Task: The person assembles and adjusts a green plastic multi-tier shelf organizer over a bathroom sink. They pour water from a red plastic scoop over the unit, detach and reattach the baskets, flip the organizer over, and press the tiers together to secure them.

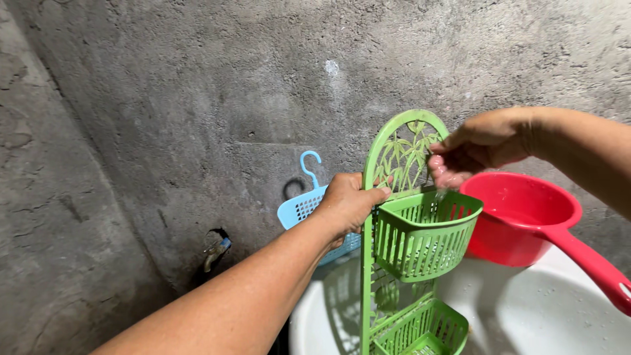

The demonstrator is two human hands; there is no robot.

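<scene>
Head view, looking down over a wash area. The left hand (346, 202) is closed around the left upright of a tall green plastic two-tier basket rack with an arched, leaf-pattern top panel (402, 155), its fingers (380, 193) wrapped across the front edge just above the upper basket (424, 231); the rack stands roughly upright over a large white plastic basin (559, 309), with its lower basket (424, 329) near the bottom of the frame. The right hand (476, 146) hovers at the arched panel's right side, fingertips bunched and turned down against the lattice — they grip nothing that can be made out, and water appears to drip from them toward the upper basket. A red plastic dipper with a long handle (519, 223) sits just behind the upper basket, over the basin; what supports it cannot be told. A light-blue plastic hanger basket with a hook (309, 204) is partly hidden behind the left hand, and a grey rough cement wall (197, 98) closes the background. Likely hazards: the rack is steadied by one wet grip alone, so a slip could let it twist or topple into the basin; pressure on the thin lattice could crack it — and a swing of the rack could knock the dipper.
</scene>
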